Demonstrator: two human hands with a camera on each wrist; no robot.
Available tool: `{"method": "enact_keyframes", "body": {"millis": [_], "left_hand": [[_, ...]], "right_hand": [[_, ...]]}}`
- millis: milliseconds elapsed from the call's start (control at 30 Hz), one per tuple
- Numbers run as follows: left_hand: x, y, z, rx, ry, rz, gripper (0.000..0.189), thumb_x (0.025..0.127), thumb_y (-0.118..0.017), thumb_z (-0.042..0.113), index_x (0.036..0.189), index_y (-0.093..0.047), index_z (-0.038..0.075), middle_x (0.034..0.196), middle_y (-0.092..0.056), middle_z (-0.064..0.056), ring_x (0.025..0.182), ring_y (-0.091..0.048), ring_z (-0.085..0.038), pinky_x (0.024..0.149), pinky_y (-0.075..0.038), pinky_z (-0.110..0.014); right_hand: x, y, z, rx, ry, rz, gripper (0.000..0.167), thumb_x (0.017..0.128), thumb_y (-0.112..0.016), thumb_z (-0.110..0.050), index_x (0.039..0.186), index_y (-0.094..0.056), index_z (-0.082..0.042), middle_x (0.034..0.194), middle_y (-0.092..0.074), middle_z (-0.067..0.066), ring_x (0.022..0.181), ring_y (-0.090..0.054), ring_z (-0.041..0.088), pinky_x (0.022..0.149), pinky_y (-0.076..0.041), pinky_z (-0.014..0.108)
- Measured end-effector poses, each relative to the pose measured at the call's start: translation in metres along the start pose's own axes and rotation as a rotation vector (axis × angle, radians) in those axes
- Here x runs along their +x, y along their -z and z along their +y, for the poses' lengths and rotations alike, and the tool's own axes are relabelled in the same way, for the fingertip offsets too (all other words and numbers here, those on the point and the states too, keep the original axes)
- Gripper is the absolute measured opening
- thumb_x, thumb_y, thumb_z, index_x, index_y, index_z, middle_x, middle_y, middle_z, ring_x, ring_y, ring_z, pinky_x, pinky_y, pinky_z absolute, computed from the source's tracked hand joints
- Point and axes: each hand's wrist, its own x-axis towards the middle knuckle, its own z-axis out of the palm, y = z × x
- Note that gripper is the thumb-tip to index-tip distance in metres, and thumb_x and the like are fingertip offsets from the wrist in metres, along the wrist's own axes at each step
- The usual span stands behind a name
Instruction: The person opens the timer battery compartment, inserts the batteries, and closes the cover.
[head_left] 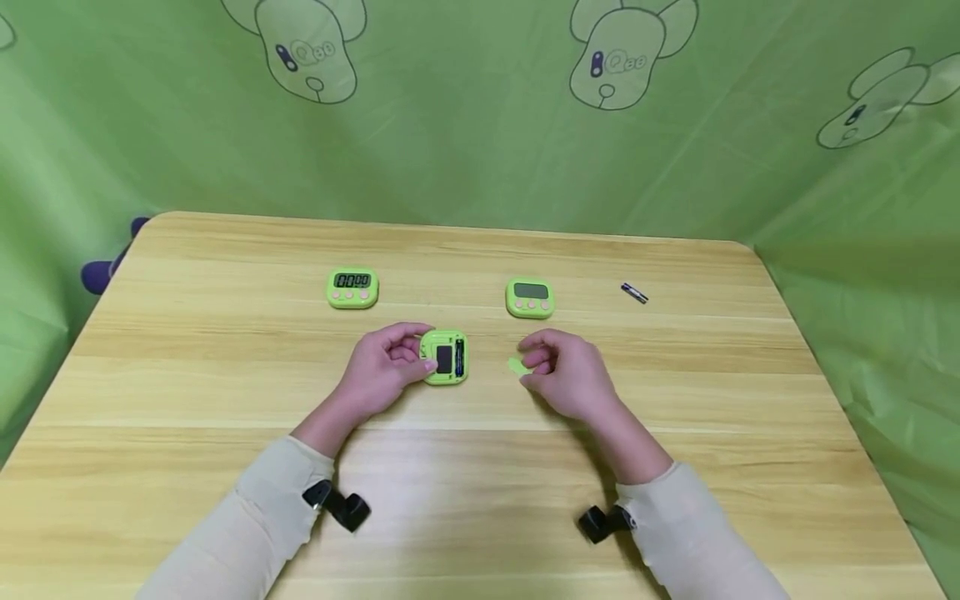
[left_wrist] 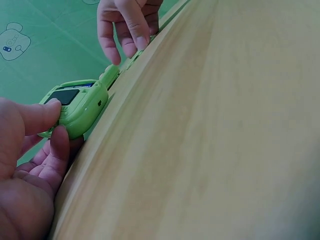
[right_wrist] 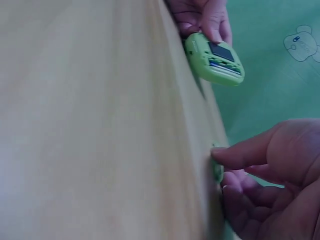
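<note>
While the left hand (head_left: pixel 378 367) grips one green timer (head_left: pixel 445 358), battery (head_left: pixel 460 358) fore-and-aft, the right hand (head_left: pixel 566 375) pinches a small cover (head_left: pixel 516 366). Cover: right of timer, apart.

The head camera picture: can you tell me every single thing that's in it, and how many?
Timer with its back open: one, green, in the left hand
Battery inside it: one, dark, in the slot
Small cover piece: one, light green, at the right fingertips
Timer showing zeros: one, green, beyond the left hand
Blank-screen timer: one, green, beyond the right hand
Loose battery: one, dark and silver, right of that timer
Table: one, light wood, underneath
Curtain: green, with printed animal heads, behind
Purple thing: one, partly hidden, back left
Wrist cameras: two, black, at the cuffs
Sleeves: two, off-white, on the arms
Left hand: one, left
Right hand: one, right
</note>
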Motion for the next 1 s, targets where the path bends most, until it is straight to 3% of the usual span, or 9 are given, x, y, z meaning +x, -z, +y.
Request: {"method": "enact_keyframes", "body": {"millis": [200,467,600,800,1000], "left_hand": [[0.0,0.0,-0.006,-0.027,0.005,-0.004,0.047,0.08,-0.079,-0.007,0.125,-0.065,-0.001,0.098,-0.061,-0.015,0.078,-0.058,-0.02,0.067,-0.054,-0.02],[0.0,0.0,-0.003,-0.025,-0.011,-0.008,0.045,0.08,-0.078,-0.008,0.123,-0.066,-0.001,0.096,-0.061,-0.015,0.078,-0.058,-0.02,0.066,-0.054,-0.02],[0.0,0.0,-0.001,-0.027,-0.013,-0.008,0.045,0.08,-0.078,-0.008,0.122,-0.066,-0.001,0.095,-0.062,-0.015,0.078,-0.058,-0.02,0.066,-0.054,-0.021],[0.0,0.0,-0.001,-0.037,-0.016,-0.005,0.045,0.08,-0.077,-0.009,0.122,-0.066,-0.001,0.096,-0.062,-0.015,0.078,-0.059,-0.02,0.067,-0.055,-0.021],[-0.001,0.001,-0.001,-0.043,-0.009,-0.003,0.045,0.08,-0.077,-0.01,0.123,-0.064,-0.002,0.096,-0.062,-0.015,0.079,-0.06,-0.02,0.069,-0.056,-0.022]], "right_hand": [[0.002,0.002,-0.005,0.008,0.008,-0.126,0.034,0.077,-0.073,0.012,0.106,-0.072,-0.006,0.088,-0.062,0.005,0.078,-0.055,0.021,0.069,-0.049,0.034],[0.001,0.001,-0.005,0.075,0.073,-0.12,0.026,0.083,-0.072,0.008,0.102,-0.073,-0.009,0.086,-0.062,0.003,0.075,-0.054,0.021,0.066,-0.047,0.032],[0.003,-0.003,-0.006,0.231,0.08,-0.11,0.023,0.085,-0.073,0.006,0.105,-0.07,-0.005,0.09,-0.064,0.007,0.078,-0.058,0.022,0.068,-0.051,0.028],[0.006,-0.016,-0.013,0.55,-0.006,-0.066,0.03,0.081,-0.078,0.008,0.108,-0.065,0.002,0.094,-0.067,0.015,0.08,-0.064,0.022,0.071,-0.058,0.026],[0.01,-0.031,-0.022,0.664,-0.011,-0.043,0.027,0.08,-0.077,0.011,0.103,-0.064,0.01,0.09,-0.069,0.017,0.076,-0.068,0.02,0.072,-0.061,0.032]]}}
